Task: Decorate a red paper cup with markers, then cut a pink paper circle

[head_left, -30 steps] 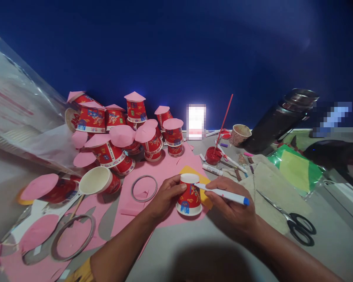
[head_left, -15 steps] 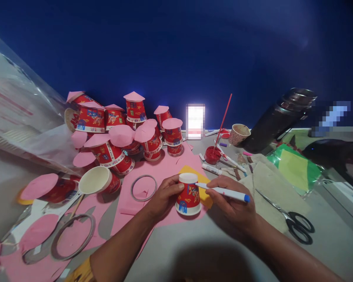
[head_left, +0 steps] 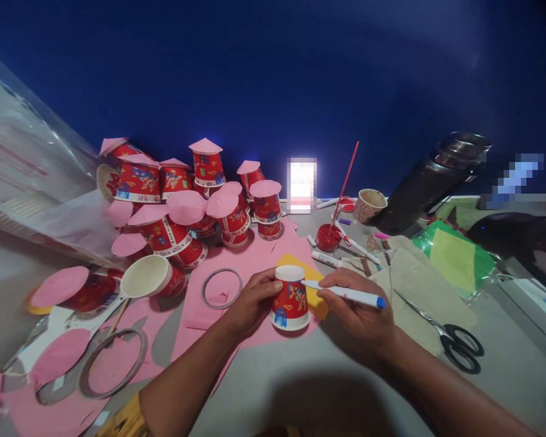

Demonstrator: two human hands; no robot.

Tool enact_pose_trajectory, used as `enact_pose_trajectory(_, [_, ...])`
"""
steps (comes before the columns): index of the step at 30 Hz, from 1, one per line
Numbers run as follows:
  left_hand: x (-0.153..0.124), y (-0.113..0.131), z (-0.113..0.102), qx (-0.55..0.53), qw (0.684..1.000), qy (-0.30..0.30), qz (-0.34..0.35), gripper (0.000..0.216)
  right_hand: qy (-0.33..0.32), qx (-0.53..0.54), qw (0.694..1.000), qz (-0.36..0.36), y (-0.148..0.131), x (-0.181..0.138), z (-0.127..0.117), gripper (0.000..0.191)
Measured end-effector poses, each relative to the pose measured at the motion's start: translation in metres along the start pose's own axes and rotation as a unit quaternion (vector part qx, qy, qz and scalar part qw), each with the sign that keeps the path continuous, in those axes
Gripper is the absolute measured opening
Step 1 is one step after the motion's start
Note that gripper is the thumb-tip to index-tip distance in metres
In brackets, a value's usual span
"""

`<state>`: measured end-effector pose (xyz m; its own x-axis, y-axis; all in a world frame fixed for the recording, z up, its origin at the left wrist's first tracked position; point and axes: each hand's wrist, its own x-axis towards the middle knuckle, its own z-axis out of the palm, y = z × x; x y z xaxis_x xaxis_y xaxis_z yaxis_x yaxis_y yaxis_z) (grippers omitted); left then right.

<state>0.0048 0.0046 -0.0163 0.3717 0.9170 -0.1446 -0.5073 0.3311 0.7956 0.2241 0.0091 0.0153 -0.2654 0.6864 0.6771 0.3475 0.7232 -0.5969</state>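
A red patterned paper cup (head_left: pixel 291 303) is held upside down in front of me, its white base facing up and its rim at the bottom. My left hand (head_left: pixel 252 300) grips the cup from the left, thumb on its side near the base. In my right hand (head_left: pixel 361 306) is a white marker pen (head_left: pixel 350 294) with a blue end, and its tip meets the cup's upper side. Beneath the cup lie pink paper (head_left: pixel 255 334) and a yellow-orange paper piece (head_left: pixel 317 303).
Red cups with pink paper cone tops (head_left: pixel 164 227) are piled at the left. Near them lie tape rings (head_left: pixel 221 288) and an open cup (head_left: pixel 146 276). Rightward are a red paint pot (head_left: pixel 328 238), a cloth (head_left: pixel 404 297), scissors (head_left: pixel 455 340) and a dark flask (head_left: pixel 418 188).
The marker tip has shifted slightly left along the cup's upper side. Both hands keep their hold, and the whole view has moved a little.
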Motion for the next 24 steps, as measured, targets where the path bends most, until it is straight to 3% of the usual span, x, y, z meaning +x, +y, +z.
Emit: enact_pose_trajectory(24, [-0.0004, -0.0008, -0.0025, -0.012, 1.0, -0.001, 0.007, 0.037, 0.002, 0.021, 1.0, -0.018, 0.0021, 0.0003, -0.0001, 0.008])
